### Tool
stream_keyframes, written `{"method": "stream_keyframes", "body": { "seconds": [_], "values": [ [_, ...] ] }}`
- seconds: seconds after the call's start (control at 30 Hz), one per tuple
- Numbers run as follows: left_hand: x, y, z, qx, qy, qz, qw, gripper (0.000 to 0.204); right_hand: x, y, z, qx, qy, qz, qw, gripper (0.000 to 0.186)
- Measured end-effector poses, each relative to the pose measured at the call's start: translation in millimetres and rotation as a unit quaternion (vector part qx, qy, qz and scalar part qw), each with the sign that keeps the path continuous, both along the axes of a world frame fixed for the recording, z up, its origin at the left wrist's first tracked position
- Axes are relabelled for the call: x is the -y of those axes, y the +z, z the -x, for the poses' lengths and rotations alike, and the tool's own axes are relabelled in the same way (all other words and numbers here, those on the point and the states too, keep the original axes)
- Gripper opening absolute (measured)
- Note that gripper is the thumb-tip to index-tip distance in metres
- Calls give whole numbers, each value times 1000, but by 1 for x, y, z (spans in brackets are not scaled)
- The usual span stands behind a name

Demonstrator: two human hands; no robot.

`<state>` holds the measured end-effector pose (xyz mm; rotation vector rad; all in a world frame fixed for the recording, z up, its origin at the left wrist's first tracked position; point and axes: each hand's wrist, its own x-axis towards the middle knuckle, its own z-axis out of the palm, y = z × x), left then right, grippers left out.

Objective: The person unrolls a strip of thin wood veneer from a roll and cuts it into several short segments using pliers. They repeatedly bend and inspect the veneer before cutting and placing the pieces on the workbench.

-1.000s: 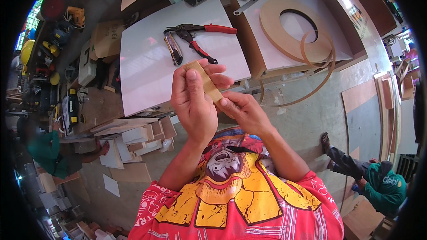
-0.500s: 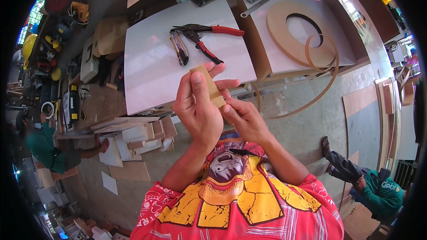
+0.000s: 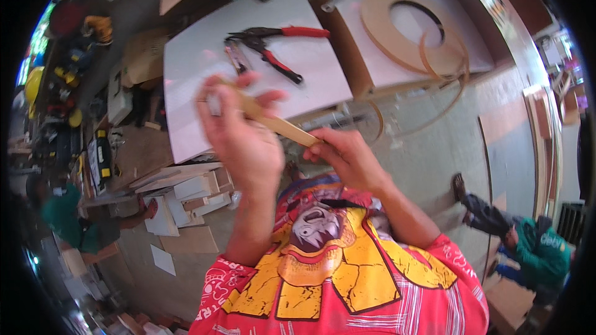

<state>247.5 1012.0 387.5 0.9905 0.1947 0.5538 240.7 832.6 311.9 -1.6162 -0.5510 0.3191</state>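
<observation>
Left hand (image 3: pixel 239 133): raised in front of the chest, motion-blurred; grip clenched on the upper end of the wooden strip (image 3: pixel 279 124), fingers wrapped over it, thumb side toward the counter
Right hand (image 3: pixel 347 158): just beside the left, lower and to the right; grip pinches the lower end of the wooden strip between fingertips and thumb
Wooden strip: thin, flat, light tan; held in the air between both hands, tilted down from upper left to lower right; above the white panel's (image 3: pixel 205 68) near edge in the view, not touching it
White panel: large flat sheet lying on the counter beyond the hands, slightly skewed
Pliers (image 3: pixel 279 56): red and black handles, lying open on the white panel, well apart from the hands
Small tool (image 3: pixel 237 57): dark, lies just beside the pliers on the panel; kind cannot be told
Edge-band coil (image 3: pixel 410 31): tan ring of thin banding, resting on a second white board (image 3: pixel 385 68) to the right; loose loops hang off its near edge
Offcuts (image 3: pixel 186 192): pale wood blocks and board pieces stacked on the floor at lower left
Yellow tools (image 3: pixel 68 74): cluster at far left, blurred
Other people: one in green (image 3: pixel 540 248) at lower right on the floor, one in green (image 3: pixel 62 217) at lower left; both well apart from the hands
Shirt (image 3: pixel 335 279): red with a yellow print, at the lower edge
</observation>
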Motion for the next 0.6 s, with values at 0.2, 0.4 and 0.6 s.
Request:
{"method": "stream_keyframes", "body": {
  "seconds": [0.2, 0.4, 0.6],
  "values": [
    [-83, -20, -20, 89, -71, 137, 984, 15, 39, 13, -8, -40, 55, 22, 997, 19],
    [-101, -33, -31, 88, -162, 265, 947, 11, 38, 28, -12, 3, 10, 22, 1000, 17],
    [-72, -21, -23, 100, -16, 92, 991, 14, 38, 24, -15, -99, 5, 9, 995, 18]
  ]
}}
